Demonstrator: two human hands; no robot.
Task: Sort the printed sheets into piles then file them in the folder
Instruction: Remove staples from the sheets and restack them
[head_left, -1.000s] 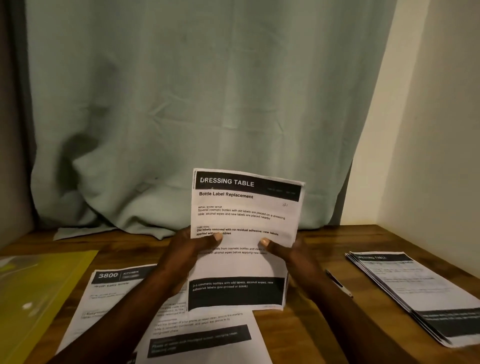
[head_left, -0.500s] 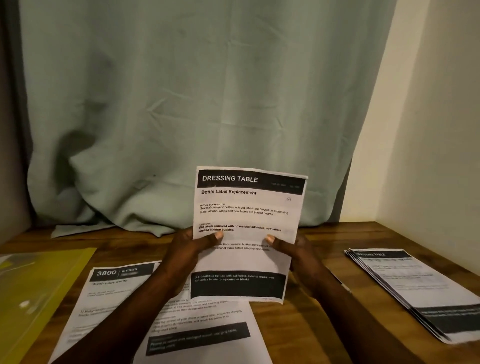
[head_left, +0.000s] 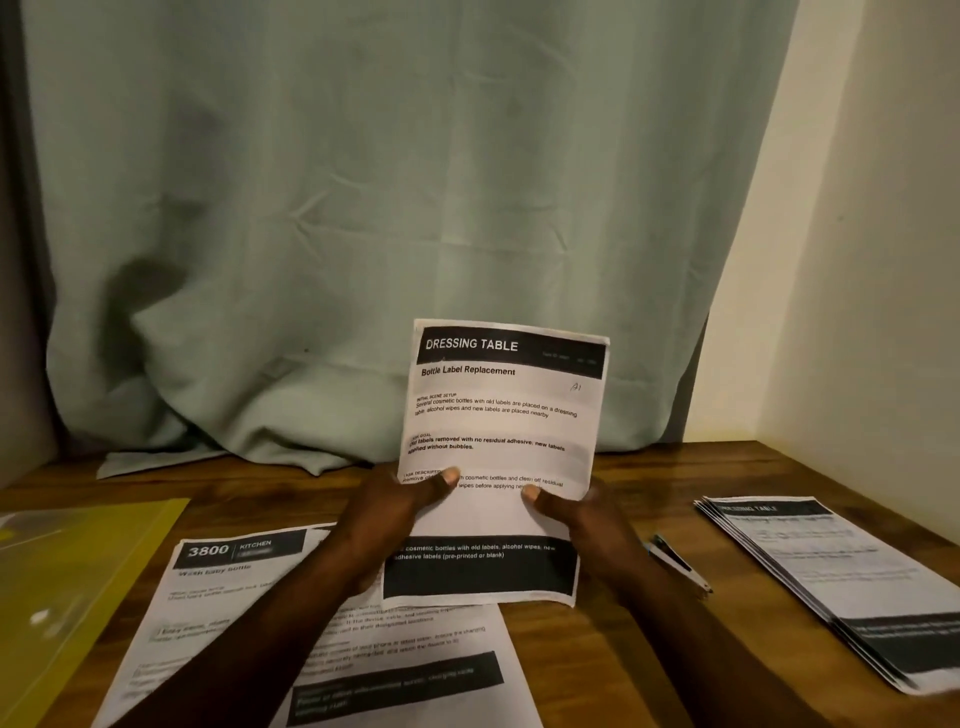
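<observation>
I hold a printed sheet headed "DRESSING TABLE" (head_left: 501, 415) upright above the wooden table. My left hand (head_left: 387, 512) grips its left edge with the thumb on the front. My right hand (head_left: 582, 514) grips the right edge the same way. Below them lie loose sheets, one headed "3800 KITCHEN" (head_left: 208, 587) and another sheet (head_left: 415, 660) partly under my arms. A neat pile of "DRESSING TABLE" sheets (head_left: 826, 577) lies at the right. A yellow folder (head_left: 67, 587) lies flat at the left edge.
A pen (head_left: 675, 561) lies on the table (head_left: 623, 654) between my right hand and the right pile. A pale green curtain (head_left: 363, 234) hangs behind and rests on the table's back edge. A cream wall (head_left: 872, 260) closes in the right side.
The held sheet has shifted slightly to the right and up with both hands. Both grips are unchanged.
</observation>
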